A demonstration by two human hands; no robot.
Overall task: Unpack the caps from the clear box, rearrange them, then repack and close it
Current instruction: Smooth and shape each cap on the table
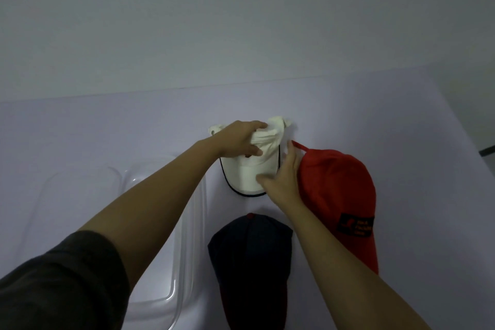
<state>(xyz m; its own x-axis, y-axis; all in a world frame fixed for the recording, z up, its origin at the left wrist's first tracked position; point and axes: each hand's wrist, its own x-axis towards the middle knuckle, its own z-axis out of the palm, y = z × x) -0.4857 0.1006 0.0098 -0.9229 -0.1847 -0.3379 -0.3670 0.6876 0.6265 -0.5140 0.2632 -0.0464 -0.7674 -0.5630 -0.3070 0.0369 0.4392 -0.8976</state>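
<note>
A white cap (251, 171) with a dark brim edge lies on the pale table, far centre. My left hand (238, 140) grips its crumpled crown from above. My right hand (281, 179) rests on the cap's brim at its right side, fingers spread along the edge. A red cap (340, 195) with a dark patch lies just right of my right hand. A navy cap (249, 265) with a red button sits nearer to me. The clear box (184, 262) lies open and looks empty at the left, partly hidden by my left arm.
The clear lid (77, 182) lies left of the box, hard to make out against the pale table (401, 120). A plain wall rises behind the table's far edge. The table's right edge runs diagonally at the upper right.
</note>
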